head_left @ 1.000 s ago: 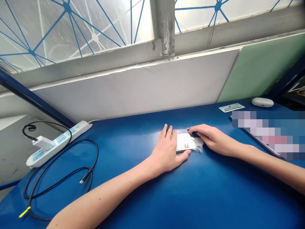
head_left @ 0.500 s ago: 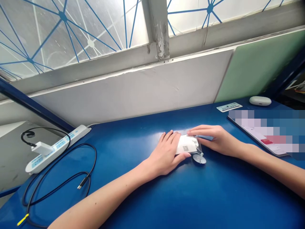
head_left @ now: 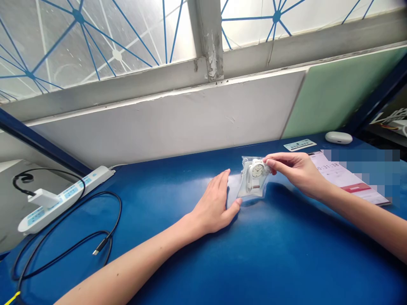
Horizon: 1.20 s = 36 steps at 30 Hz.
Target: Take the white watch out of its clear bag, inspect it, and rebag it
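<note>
My right hand (head_left: 294, 171) pinches the top of a small clear plastic bag (head_left: 252, 180) and holds it upright above the blue table (head_left: 254, 254). Inside the bag is a small round white watch with a light dial (head_left: 257, 170). My left hand (head_left: 216, 203) lies flat on the table just left of the bag, fingers stretched out, thumb tip close to the bag's lower corner, holding nothing.
A white power strip (head_left: 60, 197) with a plugged-in adapter and a looping black cable (head_left: 73, 241) lies at the left. At the right are a phone with a lit screen (head_left: 343, 178), a small label card (head_left: 299, 145) and a white earbud case (head_left: 338, 137). A white wall panel stands behind.
The bag lay flat on the table under both hands. My right hand has since lifted it upright, showing the watch face, and my left hand has slid off it to the left.
</note>
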{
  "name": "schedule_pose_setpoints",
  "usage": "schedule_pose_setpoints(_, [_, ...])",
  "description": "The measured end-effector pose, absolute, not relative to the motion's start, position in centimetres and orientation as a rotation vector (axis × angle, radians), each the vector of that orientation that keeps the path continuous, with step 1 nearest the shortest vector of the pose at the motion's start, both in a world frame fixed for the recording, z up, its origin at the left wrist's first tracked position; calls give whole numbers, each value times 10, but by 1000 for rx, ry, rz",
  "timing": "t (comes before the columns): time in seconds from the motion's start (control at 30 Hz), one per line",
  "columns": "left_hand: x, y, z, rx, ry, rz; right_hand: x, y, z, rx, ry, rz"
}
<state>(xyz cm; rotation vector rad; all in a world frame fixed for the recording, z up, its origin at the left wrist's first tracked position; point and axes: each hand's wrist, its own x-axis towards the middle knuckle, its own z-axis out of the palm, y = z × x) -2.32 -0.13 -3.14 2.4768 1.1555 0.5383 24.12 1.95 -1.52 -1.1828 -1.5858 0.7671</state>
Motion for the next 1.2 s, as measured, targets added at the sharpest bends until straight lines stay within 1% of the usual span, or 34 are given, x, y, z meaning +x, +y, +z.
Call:
schedule_pose_setpoints(0.23, [-23, -3, -31, 2530, 1081, 603, 233, 24, -34, -1212, -1647, 1086])
schedule_pose_setpoints(0.43, [-23, -2, -30, 2626, 973, 562, 231, 23, -40, -1173, -1740, 1134])
schedule_pose_setpoints(0.53, [-22, -1, -28, 2610, 994, 480, 228, 21, -40, -1186, -1777, 1065])
schedule_pose_setpoints(0.63, [-21, -1, -26, 2599, 1012, 416, 227, 18, -40, -1207, -1889, 908])
schedule_pose_setpoints(0.73, [-20, -2, -25, 2595, 1051, 384, 231, 17, -35, -1163, -2151, 583])
schedule_pose_setpoints(0.8, [-20, -3, -25, 2590, 1076, 370, 236, 15, -30, -1142, -2332, 468])
schedule_pose_setpoints(0.93, [-20, -4, -26, 2602, 1128, 382, 242, 6, -28, -1127, -2498, 507])
schedule_pose_setpoints(1.2, [-18, -6, -23, 2675, 1181, 495, 244, -1, -43, -1193, -2455, 580])
